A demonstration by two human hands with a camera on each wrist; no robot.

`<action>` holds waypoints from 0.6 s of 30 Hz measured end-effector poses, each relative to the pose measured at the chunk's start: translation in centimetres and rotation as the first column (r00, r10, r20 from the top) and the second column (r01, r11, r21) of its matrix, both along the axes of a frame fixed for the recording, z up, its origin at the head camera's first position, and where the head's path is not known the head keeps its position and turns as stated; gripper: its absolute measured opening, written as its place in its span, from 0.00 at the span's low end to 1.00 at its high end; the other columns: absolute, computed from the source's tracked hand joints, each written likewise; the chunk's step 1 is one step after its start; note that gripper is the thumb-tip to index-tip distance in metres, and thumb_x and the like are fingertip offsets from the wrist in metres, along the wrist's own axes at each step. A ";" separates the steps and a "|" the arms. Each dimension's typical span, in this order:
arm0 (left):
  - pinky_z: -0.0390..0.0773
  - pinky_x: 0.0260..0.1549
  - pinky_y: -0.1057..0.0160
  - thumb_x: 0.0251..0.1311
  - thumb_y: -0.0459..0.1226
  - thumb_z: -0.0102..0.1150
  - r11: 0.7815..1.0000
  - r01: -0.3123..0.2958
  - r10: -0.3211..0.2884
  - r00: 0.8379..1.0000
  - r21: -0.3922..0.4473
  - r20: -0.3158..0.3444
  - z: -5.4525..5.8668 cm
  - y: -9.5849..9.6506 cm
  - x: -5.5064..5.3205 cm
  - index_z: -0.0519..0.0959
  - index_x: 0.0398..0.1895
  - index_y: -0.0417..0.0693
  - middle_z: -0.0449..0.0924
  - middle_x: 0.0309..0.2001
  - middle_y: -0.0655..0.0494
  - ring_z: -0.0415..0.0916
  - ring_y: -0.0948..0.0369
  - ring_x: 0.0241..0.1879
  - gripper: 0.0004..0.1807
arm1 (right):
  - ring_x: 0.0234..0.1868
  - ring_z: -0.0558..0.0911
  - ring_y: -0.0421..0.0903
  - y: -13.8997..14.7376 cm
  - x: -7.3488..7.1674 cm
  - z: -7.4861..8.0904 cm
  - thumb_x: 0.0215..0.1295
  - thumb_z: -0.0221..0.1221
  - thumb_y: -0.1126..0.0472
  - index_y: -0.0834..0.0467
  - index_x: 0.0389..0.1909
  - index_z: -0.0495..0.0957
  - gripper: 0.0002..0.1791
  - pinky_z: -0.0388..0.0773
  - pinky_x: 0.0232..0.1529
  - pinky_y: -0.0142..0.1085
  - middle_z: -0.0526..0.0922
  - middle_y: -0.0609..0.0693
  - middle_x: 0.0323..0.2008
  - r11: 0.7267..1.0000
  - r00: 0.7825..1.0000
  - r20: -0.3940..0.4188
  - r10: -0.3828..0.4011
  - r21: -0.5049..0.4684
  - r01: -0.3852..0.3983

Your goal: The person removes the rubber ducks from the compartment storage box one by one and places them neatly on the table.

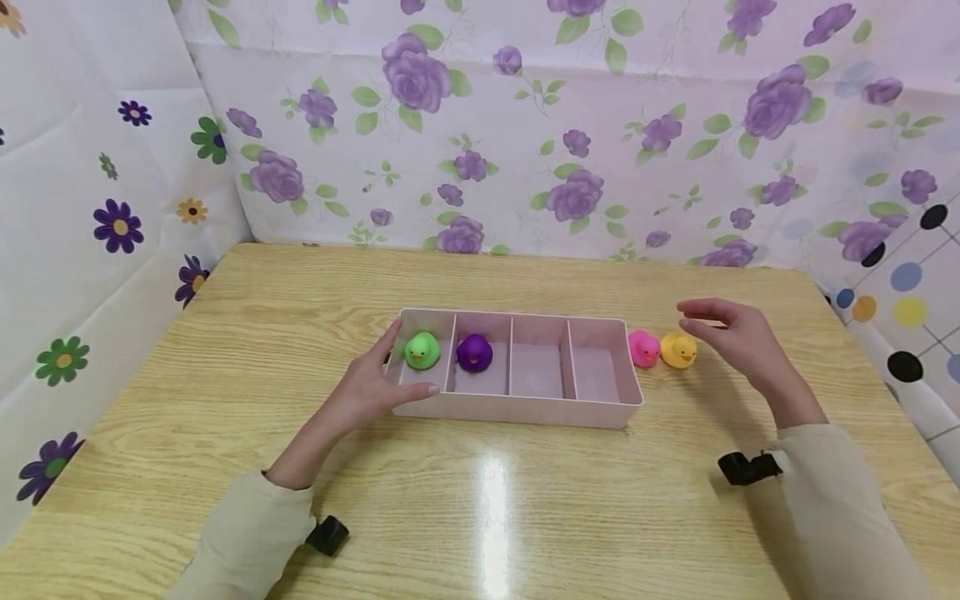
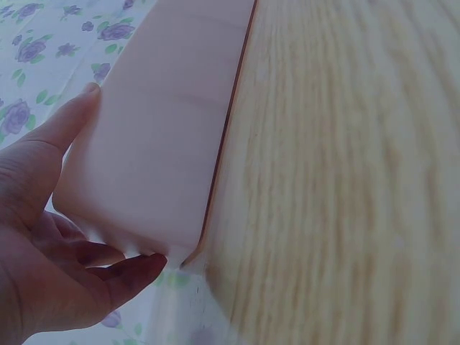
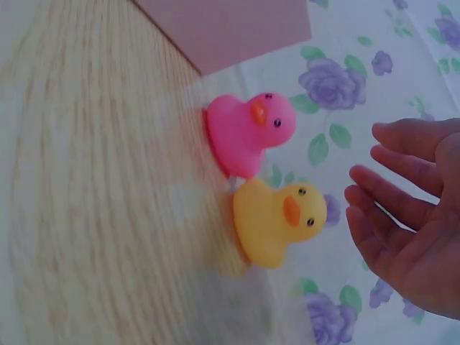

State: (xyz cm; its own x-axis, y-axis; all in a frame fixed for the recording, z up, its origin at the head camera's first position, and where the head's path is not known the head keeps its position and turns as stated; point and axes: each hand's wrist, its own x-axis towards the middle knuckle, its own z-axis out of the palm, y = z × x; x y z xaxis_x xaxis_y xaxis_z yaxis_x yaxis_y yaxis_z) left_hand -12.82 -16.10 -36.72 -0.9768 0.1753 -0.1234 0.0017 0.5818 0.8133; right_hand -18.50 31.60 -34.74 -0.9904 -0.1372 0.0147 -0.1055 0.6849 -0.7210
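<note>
A pink box with several compartments [image 1: 517, 408] stands on the table. My left hand [image 1: 367, 383] grips its left end, the thumb along the front wall and the fingers round the end wall; the left wrist view shows the same hand [image 2: 65, 237] against the box [image 2: 165, 122]. Inside, a green rubber duck [image 1: 422, 351] occupies the leftmost compartment and a purple duck [image 1: 475, 353] the one beside it. Just past the box's right end sit a pink duck [image 1: 644, 348] and a yellow duck [image 1: 678, 350], side by side. My right hand [image 1: 738, 337], fingers loosely bent, hovers beside the yellow duck, holding nothing.
The wooden table [image 1: 420, 500] reaches back to a wall covering with purple flowers [image 1: 416, 75]. More patterned sheets hang at the left and right sides. Both wrists carry a small black camera, such as the one at the right sleeve [image 1: 748, 468].
</note>
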 end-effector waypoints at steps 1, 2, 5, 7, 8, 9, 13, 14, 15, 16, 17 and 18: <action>0.58 0.60 0.36 0.48 0.54 0.73 1.000 0.000 0.000 1.000 -0.001 -0.001 0.0 0.0 0.0 0.39 0.78 0.52 0.51 0.72 0.34 0.51 0.39 0.69 0.63 | 0.58 0.72 0.59 -0.3 0.1 0.2 0.71 0.54 0.46 0.64 0.63 0.71 0.30 0.73 0.53 0.45 0.74 0.64 0.60 1.000 1.000 -0.002 0.003 0.000 -0.003; 0.58 0.60 0.36 0.48 0.54 0.72 1.000 0.001 -0.001 1.000 -0.001 -0.001 0.0 0.0 0.0 0.39 0.78 0.52 0.51 0.72 0.34 0.51 0.39 0.69 0.63 | 0.59 0.71 0.60 -0.5 0.1 0.4 0.71 0.53 0.46 0.64 0.63 0.70 0.30 0.72 0.55 0.48 0.74 0.64 0.60 1.000 1.000 -0.002 0.004 -0.001 -0.004; 0.58 0.60 0.36 0.48 0.54 0.72 1.000 0.002 -0.002 1.000 0.002 -0.001 0.1 0.0 0.0 0.39 0.78 0.52 0.51 0.72 0.34 0.51 0.39 0.69 0.63 | 0.60 0.70 0.62 -1.5 0.4 0.9 0.73 0.51 0.45 0.65 0.64 0.69 0.31 0.67 0.57 0.58 0.73 0.65 0.60 1.000 1.000 0.011 0.021 -0.005 -0.021; 0.57 0.60 0.36 0.48 0.54 0.72 1.000 0.003 -0.003 1.000 0.007 0.000 0.1 0.0 0.0 0.39 0.78 0.52 0.51 0.72 0.35 0.51 0.39 0.70 0.63 | 0.60 0.70 0.62 -2.1 0.5 1.3 0.73 0.50 0.46 0.66 0.64 0.69 0.31 0.66 0.57 0.59 0.73 0.66 0.60 0.999 0.999 0.018 0.039 -0.009 -0.039; 0.57 0.61 0.36 0.48 0.54 0.73 1.000 0.003 -0.003 1.000 0.008 0.001 0.1 0.0 0.0 0.39 0.78 0.52 0.50 0.72 0.35 0.50 0.39 0.70 0.63 | 0.60 0.70 0.62 -2.4 0.6 1.4 0.73 0.50 0.46 0.66 0.64 0.68 0.31 0.66 0.57 0.58 0.73 0.66 0.60 0.999 0.999 0.021 0.049 -0.006 -0.049; 0.57 0.61 0.36 0.48 0.54 0.73 1.000 0.002 -0.002 1.000 0.010 0.001 0.1 0.0 0.0 0.39 0.78 0.52 0.50 0.72 0.35 0.50 0.39 0.70 0.63 | 0.60 0.70 0.62 -2.6 0.6 1.6 0.74 0.50 0.47 0.67 0.65 0.68 0.31 0.67 0.57 0.58 0.72 0.66 0.60 0.998 0.998 0.023 0.062 -0.003 -0.062; 0.57 0.61 0.36 0.48 0.53 0.73 1.000 -0.001 0.001 1.000 0.008 0.004 0.0 0.0 0.0 0.39 0.78 0.52 0.50 0.73 0.35 0.50 0.39 0.70 0.63 | 0.59 0.72 0.61 -3.6 0.8 2.0 0.73 0.51 0.47 0.65 0.65 0.68 0.30 0.70 0.55 0.55 0.73 0.64 0.60 0.995 0.995 0.036 0.094 0.008 -0.095; 0.56 0.61 0.36 0.48 0.53 0.73 1.000 -0.001 0.001 1.000 0.006 0.004 0.0 0.0 0.0 0.39 0.78 0.52 0.50 0.73 0.35 0.50 0.39 0.70 0.63 | 0.59 0.72 0.61 -3.8 0.8 2.1 0.73 0.52 0.47 0.65 0.65 0.68 0.30 0.71 0.54 0.55 0.73 0.64 0.60 0.995 0.994 0.039 0.101 0.012 -0.102; 0.56 0.61 0.36 0.48 0.53 0.73 1.000 -0.002 0.002 1.000 0.005 0.005 0.0 0.0 0.0 0.39 0.78 0.52 0.50 0.73 0.35 0.50 0.39 0.70 0.63 | 0.58 0.73 0.61 -4.0 0.9 2.2 0.73 0.52 0.47 0.64 0.65 0.68 0.30 0.71 0.54 0.54 0.73 0.64 0.60 0.994 0.993 0.040 0.109 0.013 -0.110; 0.57 0.61 0.36 0.48 0.53 0.73 1.000 -0.003 0.003 1.000 0.005 0.005 0.0 0.0 0.0 0.39 0.78 0.52 0.50 0.73 0.35 0.50 0.39 0.70 0.63 | 0.58 0.73 0.61 -4.2 0.9 2.3 0.72 0.52 0.48 0.64 0.65 0.69 0.29 0.72 0.54 0.54 0.73 0.63 0.60 0.993 0.992 0.038 0.117 0.014 -0.118; 0.57 0.61 0.36 0.48 0.53 0.73 1.000 -0.003 0.003 1.000 0.004 0.005 0.0 0.0 0.0 0.39 0.78 0.52 0.50 0.72 0.35 0.50 0.39 0.70 0.63 | 0.58 0.74 0.61 -4.5 1.0 2.4 0.72 0.53 0.48 0.64 0.64 0.69 0.29 0.72 0.54 0.54 0.73 0.63 0.60 0.992 0.991 0.037 0.127 0.016 -0.127; 0.57 0.60 0.36 0.47 0.54 0.73 1.000 -0.003 0.003 1.000 0.003 0.004 0.0 0.0 0.0 0.39 0.78 0.52 0.50 0.72 0.35 0.50 0.39 0.70 0.63 | 0.57 0.74 0.61 -4.7 1.1 2.4 0.72 0.53 0.48 0.64 0.64 0.69 0.29 0.72 0.54 0.54 0.73 0.63 0.60 0.991 0.990 0.033 0.135 0.015 -0.136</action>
State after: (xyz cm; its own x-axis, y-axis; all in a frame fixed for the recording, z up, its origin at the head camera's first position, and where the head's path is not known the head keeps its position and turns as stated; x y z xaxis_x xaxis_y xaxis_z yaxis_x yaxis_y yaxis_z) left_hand -12.83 -16.08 -36.74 -0.9769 0.1723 -0.1265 -0.0034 0.5792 0.8152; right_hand -17.41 26.92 -32.29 -0.9626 -0.2702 -0.0204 -0.1752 0.6779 -0.7139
